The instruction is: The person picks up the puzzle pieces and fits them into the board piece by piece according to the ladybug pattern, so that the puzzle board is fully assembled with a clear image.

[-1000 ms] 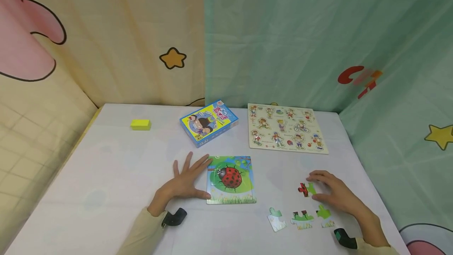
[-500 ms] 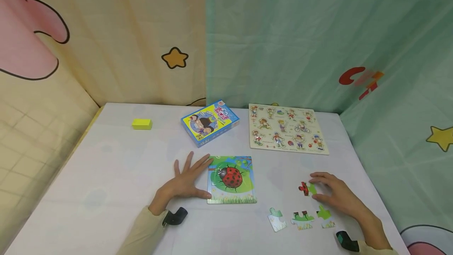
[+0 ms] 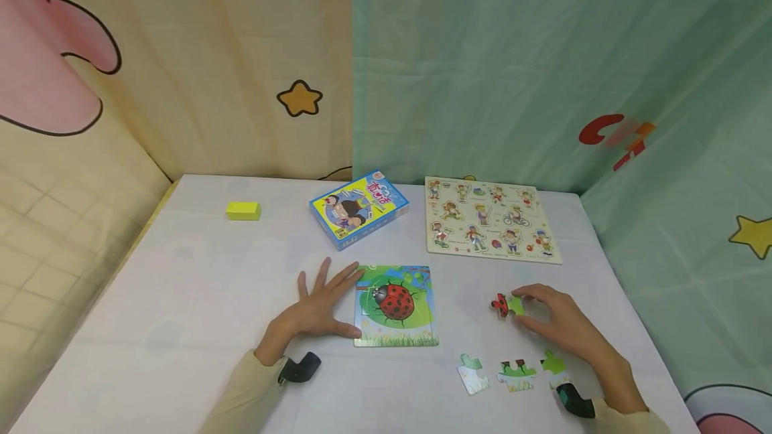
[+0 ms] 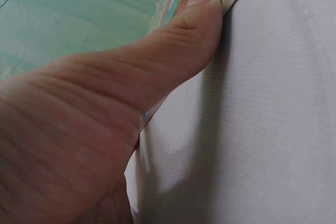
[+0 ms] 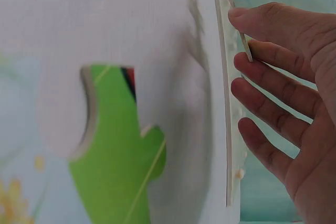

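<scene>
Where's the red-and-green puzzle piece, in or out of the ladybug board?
Out. The right hand pinches the puzzle piece, with white table showing between it and the ladybug board.

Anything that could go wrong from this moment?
The right hand pinches the red-and-green puzzle piece by one edge, so it might twist or slip free.

In the head view, the black wrist camera overlaps the green-topped piece lying on the table; a low arm movement could perhaps nudge it.

The left hand touches the left side of the ladybug picture, so an uneven push might shift it.
</scene>
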`<state>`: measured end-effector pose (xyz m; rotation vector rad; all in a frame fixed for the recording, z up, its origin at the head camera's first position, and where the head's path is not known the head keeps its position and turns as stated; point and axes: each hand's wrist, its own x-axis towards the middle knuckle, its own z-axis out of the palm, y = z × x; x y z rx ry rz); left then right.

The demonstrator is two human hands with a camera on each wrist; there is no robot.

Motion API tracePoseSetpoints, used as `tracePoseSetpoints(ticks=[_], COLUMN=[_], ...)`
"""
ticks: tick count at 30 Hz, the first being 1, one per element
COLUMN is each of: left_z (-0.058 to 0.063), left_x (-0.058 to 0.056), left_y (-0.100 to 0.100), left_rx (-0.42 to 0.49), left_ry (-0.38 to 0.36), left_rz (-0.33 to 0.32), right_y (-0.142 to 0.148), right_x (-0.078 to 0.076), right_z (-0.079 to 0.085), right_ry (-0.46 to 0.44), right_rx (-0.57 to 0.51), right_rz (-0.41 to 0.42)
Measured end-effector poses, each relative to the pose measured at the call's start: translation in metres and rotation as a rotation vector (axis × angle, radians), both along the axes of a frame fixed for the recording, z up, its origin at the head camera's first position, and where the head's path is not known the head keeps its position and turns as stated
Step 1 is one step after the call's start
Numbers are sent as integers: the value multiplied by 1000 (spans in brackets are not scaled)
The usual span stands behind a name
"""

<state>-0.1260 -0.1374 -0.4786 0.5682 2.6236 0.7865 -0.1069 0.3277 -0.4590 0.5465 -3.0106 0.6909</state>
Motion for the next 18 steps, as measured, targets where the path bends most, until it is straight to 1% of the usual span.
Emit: tracePoseSetpoints(ticks=[11,14,18], left_z=[-2,-1,-1], left_x=[-1,-1,-2], left_y=[1,1,1], left_rx=[4,4,-5], left_ry=[1,1,-4], left_rz=[-5,-2,0], right_y=[-37,-48,-61], right_x=[-14,-17,-21], right_z=[3,3,4], right_ry=[49,41,13], right_rx=[-54,-61,-69], right_rz=[115,132,175])
